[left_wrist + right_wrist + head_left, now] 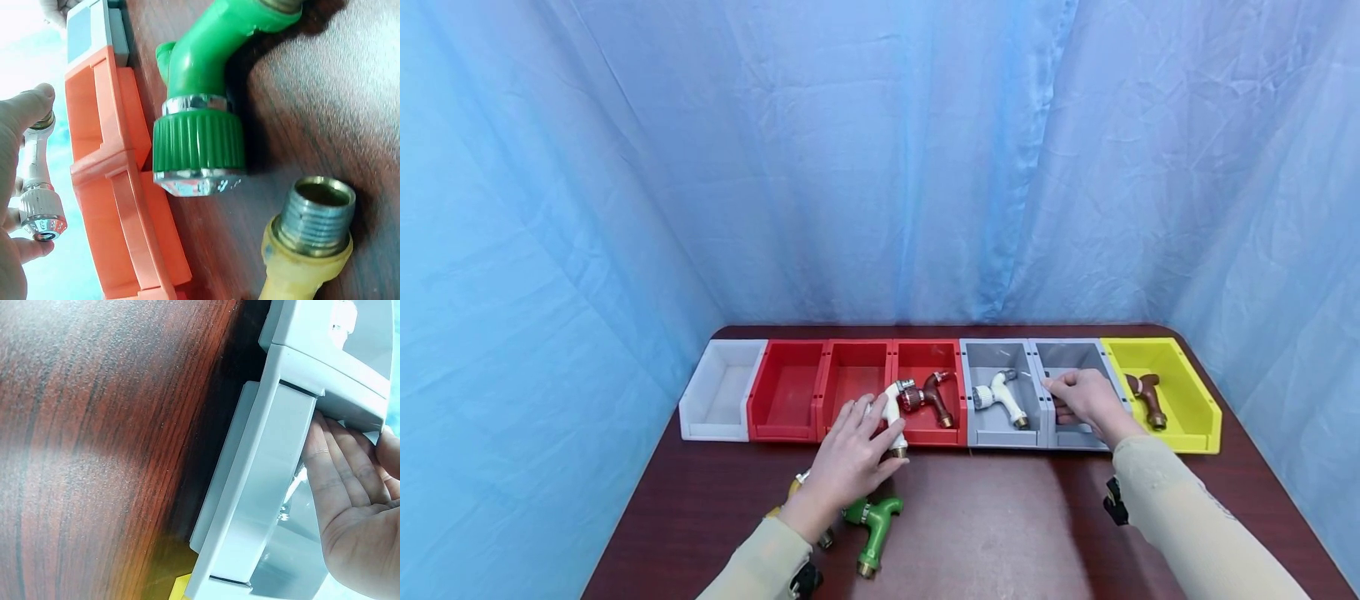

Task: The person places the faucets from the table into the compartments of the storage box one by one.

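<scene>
White with a ribbed knob, the tap [892,412] is in our left hand [848,454], gripped by thumb and fingers beside the red plastic bins [859,365], while our right hand [1090,400] pinches the side wall of a grey plastic bin [1067,357].

Head view looking forward and down, wrist views close, tilted — bins [786,379] in all
</scene>
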Tool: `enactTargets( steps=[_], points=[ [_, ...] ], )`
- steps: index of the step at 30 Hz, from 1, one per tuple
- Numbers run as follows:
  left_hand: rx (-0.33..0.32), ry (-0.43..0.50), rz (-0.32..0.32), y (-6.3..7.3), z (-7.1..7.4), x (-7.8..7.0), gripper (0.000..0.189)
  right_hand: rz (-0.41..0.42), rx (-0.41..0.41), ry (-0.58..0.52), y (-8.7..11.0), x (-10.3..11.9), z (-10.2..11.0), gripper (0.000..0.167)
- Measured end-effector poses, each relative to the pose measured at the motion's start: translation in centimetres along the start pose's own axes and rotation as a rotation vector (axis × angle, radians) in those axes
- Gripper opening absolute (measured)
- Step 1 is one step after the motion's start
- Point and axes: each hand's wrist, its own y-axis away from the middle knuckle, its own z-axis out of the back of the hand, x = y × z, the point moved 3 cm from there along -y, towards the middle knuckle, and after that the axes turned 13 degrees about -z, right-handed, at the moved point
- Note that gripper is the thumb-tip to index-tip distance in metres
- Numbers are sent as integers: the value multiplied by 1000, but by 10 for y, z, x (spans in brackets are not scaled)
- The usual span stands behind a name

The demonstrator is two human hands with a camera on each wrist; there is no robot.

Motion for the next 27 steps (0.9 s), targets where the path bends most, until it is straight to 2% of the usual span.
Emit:
enactTargets(
  steps=[8, 17, 27],
  points=[
    [21, -33, 10, 1, -3, 10, 64, 2, 5, -11, 0, -1, -1, 41],
    [53, -17, 63, 0, -4, 26, 65, 8, 3, -9, 0, -1, -1, 42],
    [129, 7, 100, -6, -5, 43, 63, 15, -4, -10, 0, -1, 0, 40]
  ],
)
